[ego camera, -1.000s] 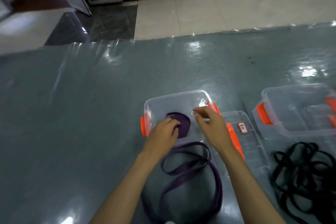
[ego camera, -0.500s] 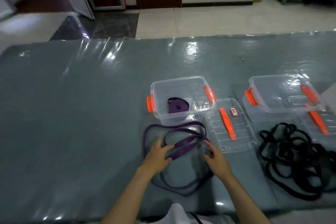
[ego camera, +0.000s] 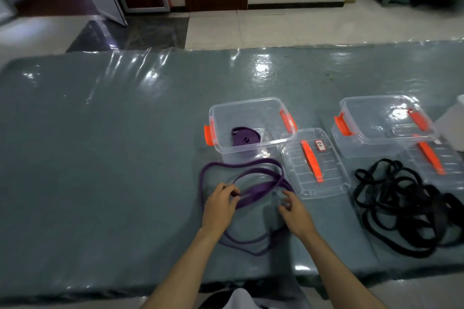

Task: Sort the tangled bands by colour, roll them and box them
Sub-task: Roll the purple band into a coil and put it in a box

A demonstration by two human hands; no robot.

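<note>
Just beyond our hands, the clear box (ego camera: 251, 113) holds a rolled purple band (ego camera: 244, 138), while our left hand (ego camera: 219, 205) pinches the loose purple band (ego camera: 253, 189) and our right hand (ego camera: 295, 213) hovers loosely spread.

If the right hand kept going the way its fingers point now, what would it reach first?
Probably the loose purple band just ahead of the right hand, whose fingers point up-left toward it; beyond lies the clear box. Height is unclear.

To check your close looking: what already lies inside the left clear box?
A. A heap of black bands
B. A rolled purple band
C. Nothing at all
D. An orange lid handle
B: a rolled purple band sits on the floor of the left clear box.
</note>
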